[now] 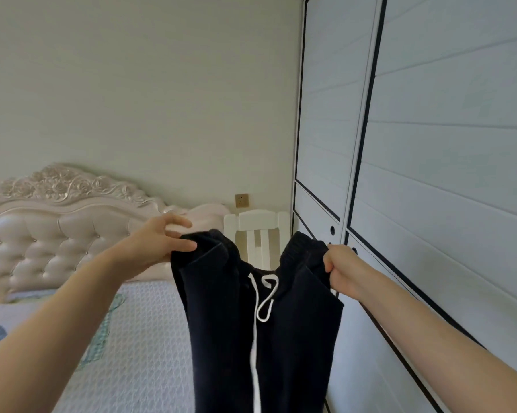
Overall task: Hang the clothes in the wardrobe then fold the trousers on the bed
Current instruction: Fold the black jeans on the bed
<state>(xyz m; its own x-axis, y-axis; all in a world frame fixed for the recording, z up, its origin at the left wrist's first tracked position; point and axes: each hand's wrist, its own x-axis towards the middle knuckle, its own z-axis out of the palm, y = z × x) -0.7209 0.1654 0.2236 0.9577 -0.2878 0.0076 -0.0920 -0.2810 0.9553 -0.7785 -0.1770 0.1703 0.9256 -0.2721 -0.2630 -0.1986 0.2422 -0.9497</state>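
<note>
Beside bed [138,323]: one trousers [296,338], two hands [159,242] [343,271]

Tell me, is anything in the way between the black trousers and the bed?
Nothing visible is. The left hand and right hand hold the trousers by the waistband, right beside the bed.

Wardrobe [445,174] walls the right; open room above the bed [147,338].
</note>
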